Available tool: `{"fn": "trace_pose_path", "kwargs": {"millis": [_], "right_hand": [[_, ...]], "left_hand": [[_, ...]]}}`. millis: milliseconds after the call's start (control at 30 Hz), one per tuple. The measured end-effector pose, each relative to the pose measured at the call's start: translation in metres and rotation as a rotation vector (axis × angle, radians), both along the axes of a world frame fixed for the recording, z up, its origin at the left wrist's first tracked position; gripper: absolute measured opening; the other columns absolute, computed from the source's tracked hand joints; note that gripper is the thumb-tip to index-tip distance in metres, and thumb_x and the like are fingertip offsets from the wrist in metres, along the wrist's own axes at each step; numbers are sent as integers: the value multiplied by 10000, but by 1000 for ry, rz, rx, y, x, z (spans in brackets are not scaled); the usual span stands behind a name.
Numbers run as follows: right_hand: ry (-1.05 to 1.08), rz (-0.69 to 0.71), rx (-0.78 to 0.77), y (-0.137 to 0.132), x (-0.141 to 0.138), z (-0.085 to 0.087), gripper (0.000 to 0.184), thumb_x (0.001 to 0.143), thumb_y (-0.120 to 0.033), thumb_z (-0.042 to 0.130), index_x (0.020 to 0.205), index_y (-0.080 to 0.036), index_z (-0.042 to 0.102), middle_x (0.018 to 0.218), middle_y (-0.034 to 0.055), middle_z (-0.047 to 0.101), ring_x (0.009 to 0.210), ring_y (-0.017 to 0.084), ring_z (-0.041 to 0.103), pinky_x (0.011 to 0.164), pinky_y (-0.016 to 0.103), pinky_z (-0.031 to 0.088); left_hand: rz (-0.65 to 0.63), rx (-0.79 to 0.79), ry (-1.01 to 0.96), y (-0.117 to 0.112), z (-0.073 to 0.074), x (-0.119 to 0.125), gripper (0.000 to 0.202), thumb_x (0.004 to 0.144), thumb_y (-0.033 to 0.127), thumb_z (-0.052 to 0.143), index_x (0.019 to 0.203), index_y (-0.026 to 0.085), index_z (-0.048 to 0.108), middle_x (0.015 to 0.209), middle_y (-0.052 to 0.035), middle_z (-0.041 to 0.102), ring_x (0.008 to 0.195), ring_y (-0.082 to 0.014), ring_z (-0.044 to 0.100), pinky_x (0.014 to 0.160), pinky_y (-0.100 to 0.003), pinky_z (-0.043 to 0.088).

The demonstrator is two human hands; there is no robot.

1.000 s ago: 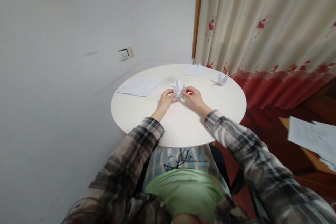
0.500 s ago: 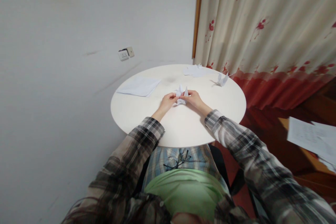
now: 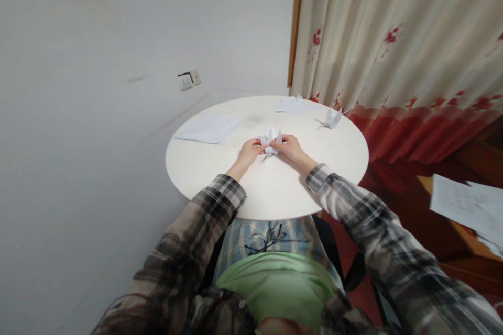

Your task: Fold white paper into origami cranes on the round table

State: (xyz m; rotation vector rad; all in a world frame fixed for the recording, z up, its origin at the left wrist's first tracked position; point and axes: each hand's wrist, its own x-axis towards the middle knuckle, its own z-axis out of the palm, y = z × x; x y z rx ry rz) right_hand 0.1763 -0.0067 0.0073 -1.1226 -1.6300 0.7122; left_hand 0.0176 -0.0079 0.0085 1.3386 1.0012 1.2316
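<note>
A small folded white paper figure (image 3: 271, 140) with upright points is held over the middle of the round white table (image 3: 220, 178). My left hand (image 3: 249, 151) pinches its left side with closed fingers. My right hand (image 3: 290, 146) pinches its right side, fingers also closed. Both plaid sleeves reach in from the near edge.
A stack of white sheets (image 3: 208, 129) lies at the table's left. More paper (image 3: 293, 105) and a finished folded paper crane (image 3: 333, 118) sit at the far right. A floral curtain (image 3: 393, 42) hangs behind; loose papers (image 3: 466, 204) rest on a wooden surface at right.
The paper figure has come down lower between my hands and its points now stand less tall. Both hands have stayed on it, drawing slightly closer together.
</note>
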Motion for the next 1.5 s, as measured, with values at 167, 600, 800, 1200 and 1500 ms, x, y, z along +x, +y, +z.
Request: {"fn": "trace_pose_path", "kwargs": {"millis": [167, 600, 800, 1200, 1500], "right_hand": [[-6, -21, -7, -1, 0, 0, 234, 655, -371, 612, 630, -140, 642, 607, 1, 599, 565, 127, 498, 580, 250, 385], [-15, -161, -26, -7, 0, 11, 125, 588, -249, 655, 546, -165, 573, 560, -22, 568, 570, 120, 488, 585, 244, 360], [70, -172, -45, -4, -1, 9, 126, 601, -255, 649, 577, -154, 576, 595, -3, 607, 583, 130, 534, 567, 239, 386], [123, -163, -78, -3, -2, 10, 76, 628, -200, 640, 620, -132, 607, 612, 25, 641, 576, 143, 573, 594, 257, 433], [107, -156, -79, -2, 0, 7, 116, 637, -234, 649, 614, -124, 621, 607, 34, 639, 571, 138, 557, 580, 253, 418]], "left_hand": [[-3, -60, -38, -1, 0, -1, 164, 596, 168, 710, 603, 137, 550, 611, 9, 597, 622, -129, 601, 739, -318, 492], [180, 26, 35, 4, -2, -5, 115, 600, 200, 688, 634, 144, 593, 614, 12, 599, 552, -110, 561, 554, -227, 444], [209, 60, -67, 6, -3, -3, 150, 603, 236, 688, 654, 143, 582, 676, 8, 610, 632, -125, 591, 648, -253, 468], [175, 13, -178, -1, 2, -5, 247, 589, 297, 734, 698, 138, 579, 722, -9, 616, 687, -118, 587, 700, -261, 459], [115, -6, -297, -2, 2, -5, 238, 598, 255, 738, 685, 142, 547, 719, 6, 595, 709, -95, 578, 755, -242, 446]]}}
